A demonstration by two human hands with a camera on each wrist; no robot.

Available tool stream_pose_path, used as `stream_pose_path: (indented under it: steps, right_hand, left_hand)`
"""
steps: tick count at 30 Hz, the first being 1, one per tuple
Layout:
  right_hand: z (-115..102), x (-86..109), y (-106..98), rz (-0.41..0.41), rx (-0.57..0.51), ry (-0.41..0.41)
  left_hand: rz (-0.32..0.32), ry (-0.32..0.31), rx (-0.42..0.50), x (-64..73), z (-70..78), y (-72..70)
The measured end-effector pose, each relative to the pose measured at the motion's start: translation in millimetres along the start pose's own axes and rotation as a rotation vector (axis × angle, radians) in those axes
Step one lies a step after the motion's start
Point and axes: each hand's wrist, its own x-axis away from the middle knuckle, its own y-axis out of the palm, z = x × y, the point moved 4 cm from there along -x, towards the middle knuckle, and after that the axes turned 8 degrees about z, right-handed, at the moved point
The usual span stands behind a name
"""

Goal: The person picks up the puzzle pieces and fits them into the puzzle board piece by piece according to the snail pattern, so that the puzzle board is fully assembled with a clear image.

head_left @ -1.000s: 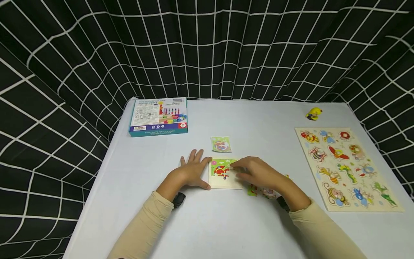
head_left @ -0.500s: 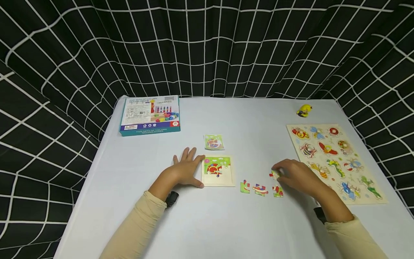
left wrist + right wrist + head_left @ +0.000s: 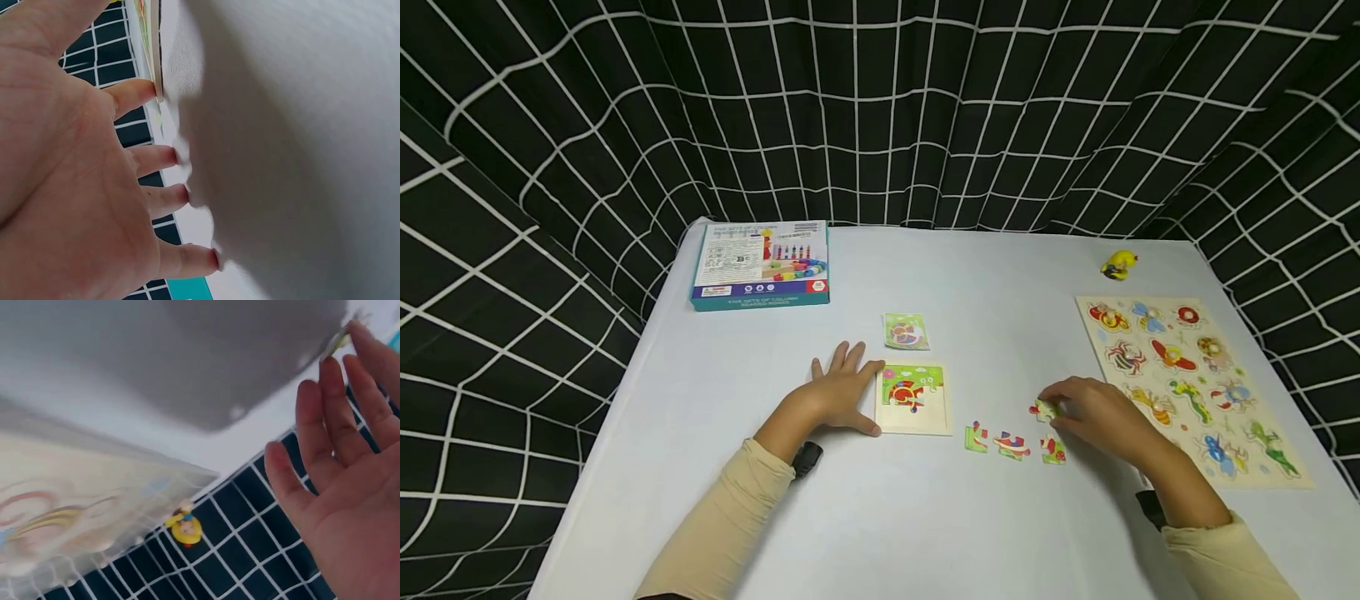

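In the head view my left hand [image 3: 835,400] lies spread on the table, its index finger and thumb at the left edge of a small square wooden puzzle board [image 3: 934,419]. Part of a green and red picture fills the board's upper left; the rest shows bare wood. The left wrist view has the left fingertips [image 3: 203,259] down on the white cloth. My right hand [image 3: 1093,417] pinches a small jigsaw piece [image 3: 1043,410] between fingers and thumb, seen tilted on edge in the right wrist view. Loose jigsaw pieces [image 3: 1012,444] lie just in front, between board and right hand.
A small picture packet [image 3: 906,332] sits behind the board. At the back left is a teal boxed toy set [image 3: 760,265]. A large wooden peg puzzle with insects [image 3: 1195,392] lies on the right, near the right forearm, with a yellow toy figure [image 3: 1119,264] behind it.
My right hand has left the board and moved right to a jigsaw piece, uncovering the loose pieces. The left hand stays at the board's edge.
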Motion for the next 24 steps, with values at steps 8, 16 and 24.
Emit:
stream_pose_path:
  steps: [8,16,24]
  right_hand:
    - [-56,-35.2,8,0.018,-0.039,-0.168]
    - [-106,-59.7,41,0.048,0.019,-0.39]
    - [-119,-65.7,54,0.083,0.081,-0.396]
  left_hand:
    - [-0.004,-0.01,0.01,0.2,0.4,-0.1]
    - [-0.012,-0.015,0.016,2.1,1.7,0.3]
    - [-0.016,-0.019,-0.002,1.9,0.3,-2.3]
